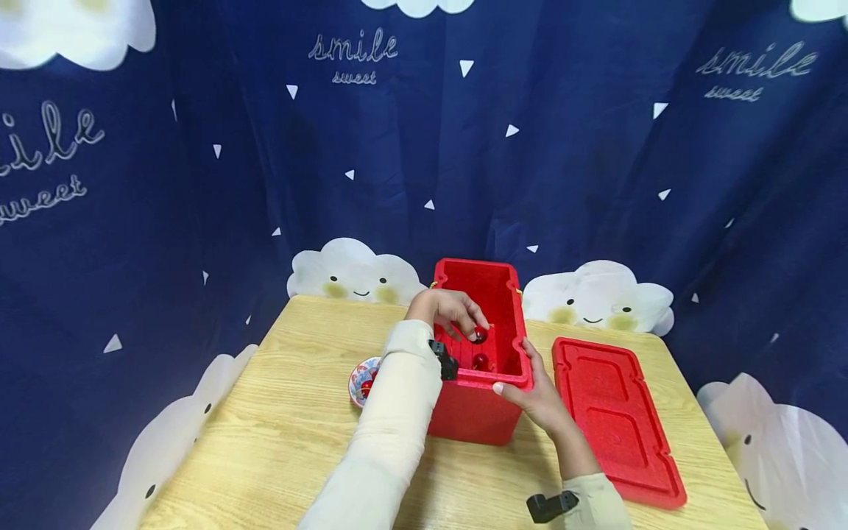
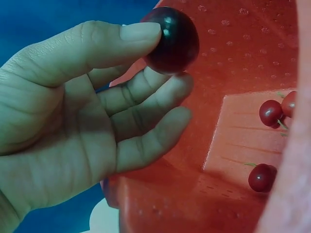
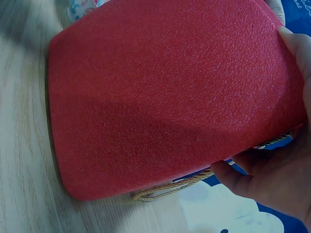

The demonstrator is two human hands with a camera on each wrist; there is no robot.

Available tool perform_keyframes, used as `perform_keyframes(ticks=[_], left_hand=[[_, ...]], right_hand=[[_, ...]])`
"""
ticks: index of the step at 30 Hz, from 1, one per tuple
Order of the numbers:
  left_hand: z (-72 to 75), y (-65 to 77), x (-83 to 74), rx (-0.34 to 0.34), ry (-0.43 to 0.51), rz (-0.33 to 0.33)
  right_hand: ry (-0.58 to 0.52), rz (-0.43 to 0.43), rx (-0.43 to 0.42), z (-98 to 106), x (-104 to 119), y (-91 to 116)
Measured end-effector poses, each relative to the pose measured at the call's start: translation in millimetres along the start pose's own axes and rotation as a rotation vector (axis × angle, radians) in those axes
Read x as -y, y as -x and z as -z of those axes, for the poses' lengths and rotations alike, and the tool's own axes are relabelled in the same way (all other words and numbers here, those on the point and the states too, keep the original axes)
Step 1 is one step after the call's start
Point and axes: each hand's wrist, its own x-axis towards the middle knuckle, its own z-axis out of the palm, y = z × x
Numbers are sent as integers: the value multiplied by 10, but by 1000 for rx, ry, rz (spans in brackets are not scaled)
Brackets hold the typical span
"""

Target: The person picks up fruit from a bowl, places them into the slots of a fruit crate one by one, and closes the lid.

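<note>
My left hand (image 1: 453,309) reaches over the rim of a red foam box (image 1: 473,412). It pinches a glossy, dark red cherry tomato (image 2: 175,41) between thumb and fingers, above the box floor. Farther down, other cherry tomatoes (image 2: 262,177) with green stalks lie on the floor panel, partly hidden by the near wall in the left wrist view. At the near right corner my right hand (image 1: 539,390) grips the rim, its thumb over the near edge and its fingers along the side. A gold cord (image 3: 170,189) runs along that side below the fingers.
Left of the box, a patterned bowl (image 1: 354,381) with red fruit is partly hidden behind the left sleeve. The red lid (image 1: 616,419) lies flat on the wooden table (image 1: 291,412) to the right. A blue curtain (image 1: 397,147) with clouds hangs around the table.
</note>
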Motion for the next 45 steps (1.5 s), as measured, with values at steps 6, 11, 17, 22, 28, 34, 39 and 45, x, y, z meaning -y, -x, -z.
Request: perform_keyframes(ticks=[6, 11, 17, 22, 28, 34, 39, 45], left_hand=[[-14, 75, 6, -35, -26, -23], [-35, 259, 1, -93, -110, -112], [-71, 425, 77, -161, -156, -191], [-136, 506, 202, -229, -226, -287], [-205, 636, 324, -349, -269, -406], [-236, 762, 468, -458, -211, -463], [-277, 836, 682, -555, -149, -501], [-368, 981, 933, -613, -49, -536]], right_hand=[[-15, 3, 1, -4, 4, 21], [-24, 15, 8, -1, -14, 37], [-20, 7, 2, 5, -29, 39], [-31, 0, 8, -20, -39, 41], [-30, 18, 10, -61, -24, 24], [-9, 5, -6, -65, 14, 7], [10, -6, -17, -48, 25, 19], [13, -3, -16, -9, 4, 30]])
